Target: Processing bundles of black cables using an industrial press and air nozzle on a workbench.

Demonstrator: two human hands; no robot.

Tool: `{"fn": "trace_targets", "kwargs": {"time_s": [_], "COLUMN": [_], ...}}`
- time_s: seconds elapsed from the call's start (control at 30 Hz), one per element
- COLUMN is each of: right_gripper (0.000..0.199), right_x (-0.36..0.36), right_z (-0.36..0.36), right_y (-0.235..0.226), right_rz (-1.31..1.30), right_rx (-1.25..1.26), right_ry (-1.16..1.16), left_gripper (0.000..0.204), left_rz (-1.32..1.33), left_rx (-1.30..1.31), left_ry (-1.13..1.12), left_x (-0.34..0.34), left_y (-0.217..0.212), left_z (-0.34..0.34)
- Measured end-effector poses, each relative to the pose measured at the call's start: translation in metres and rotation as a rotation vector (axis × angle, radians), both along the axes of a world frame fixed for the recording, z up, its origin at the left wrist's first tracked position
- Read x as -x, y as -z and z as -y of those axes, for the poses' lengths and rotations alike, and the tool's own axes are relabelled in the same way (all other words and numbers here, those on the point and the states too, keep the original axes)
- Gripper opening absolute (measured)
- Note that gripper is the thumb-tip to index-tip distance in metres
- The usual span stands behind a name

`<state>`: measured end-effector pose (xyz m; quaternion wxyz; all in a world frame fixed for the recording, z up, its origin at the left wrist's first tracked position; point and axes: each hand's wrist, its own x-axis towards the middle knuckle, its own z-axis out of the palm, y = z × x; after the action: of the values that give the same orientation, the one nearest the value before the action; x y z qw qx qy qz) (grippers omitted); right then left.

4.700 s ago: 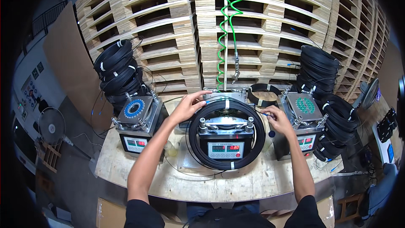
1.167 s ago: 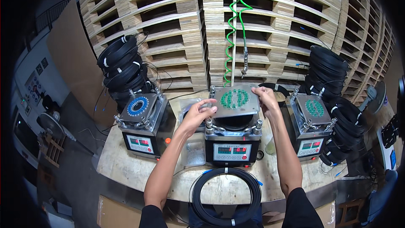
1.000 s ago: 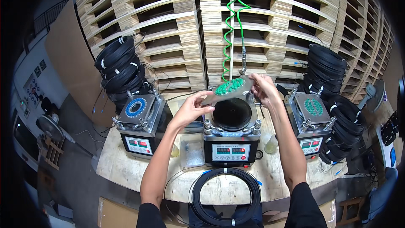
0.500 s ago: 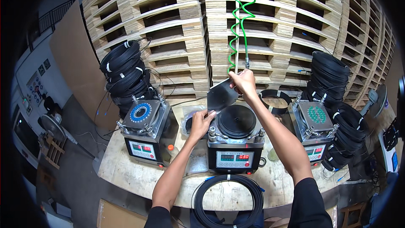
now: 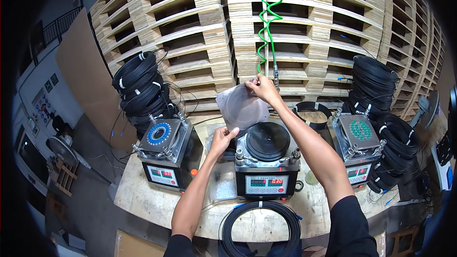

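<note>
A thin grey, see-through square polishing film [image 5: 243,108] with a round mark on it is held up, tilted, behind and left of the middle polishing machine [image 5: 241,181]. My left hand [image 5: 223,140] pinches its lower edge between thumb and fingers. My right hand [image 5: 263,88] pinches its upper right corner. Just right of the film's lower edge, the machine's black round pad [image 5: 268,141] lies bare, with metal corner posts around it.
Similar machines stand left [image 5: 165,152] with a blue-ringed plate and right [image 5: 358,148] with green fittings. Black cable coils [image 5: 259,206] lie in front and pile up at both sides [image 5: 138,78]. A green coiled air hose [image 5: 271,19] hangs before stacked wooden pallets [image 5: 190,33].
The film has turned from dark and edge-tilted to showing its face with the round mark, and shifted left. My right hand has moved up and left with it.
</note>
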<state>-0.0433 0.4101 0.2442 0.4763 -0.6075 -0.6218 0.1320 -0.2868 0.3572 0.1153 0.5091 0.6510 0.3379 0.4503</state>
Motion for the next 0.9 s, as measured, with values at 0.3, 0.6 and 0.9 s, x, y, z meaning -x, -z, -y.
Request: {"fn": "trace_targets", "kwargs": {"time_s": [0.3,0.6,0.9], "right_gripper": [0.052,0.037,0.032], "right_x": [0.002,-0.01,-0.016], "right_z": [0.002,0.005,0.01], "right_y": [0.0,0.001,-0.002], "right_rz": [-0.158,-0.225,-0.232], "right_rx": [-0.147,-0.063,-0.035], "right_ry": [-0.176,-0.273,-0.284], "left_gripper": [0.028,0.031,0.032], "left_rz": [0.036,-0.101,-0.118], "left_rx": [-0.035,-0.006,-0.039], "left_ry": [-0.065,-0.03,-0.079], "left_x": [0.002,0.005,0.001], "left_y": [0.003,-0.009,-0.001], "left_z": [0.005,0.005,0.002]}}
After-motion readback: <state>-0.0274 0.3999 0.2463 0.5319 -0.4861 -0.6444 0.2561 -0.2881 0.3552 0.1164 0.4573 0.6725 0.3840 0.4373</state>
